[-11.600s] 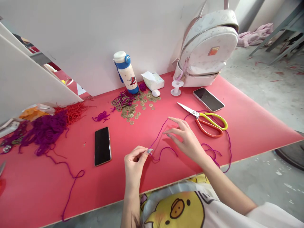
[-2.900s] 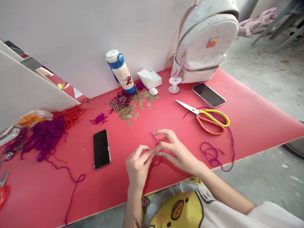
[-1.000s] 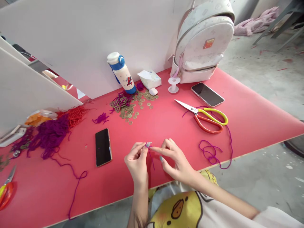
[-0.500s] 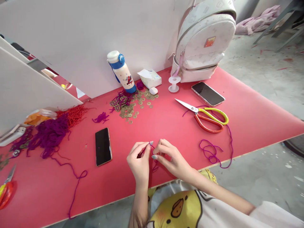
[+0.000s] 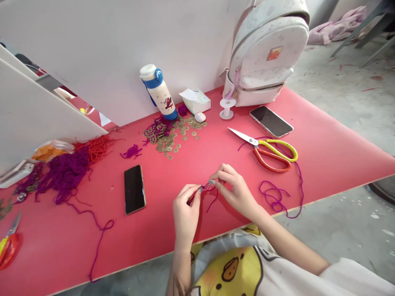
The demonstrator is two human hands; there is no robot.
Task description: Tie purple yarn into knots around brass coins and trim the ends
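Single head-worn view: forward and down across red table (image 5: 200,154), fairly close.

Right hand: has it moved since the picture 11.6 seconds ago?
Yes: judged against the right-side scissors, the right hand has drawn away from them toward the near edge of the red table, closer to the left hand.
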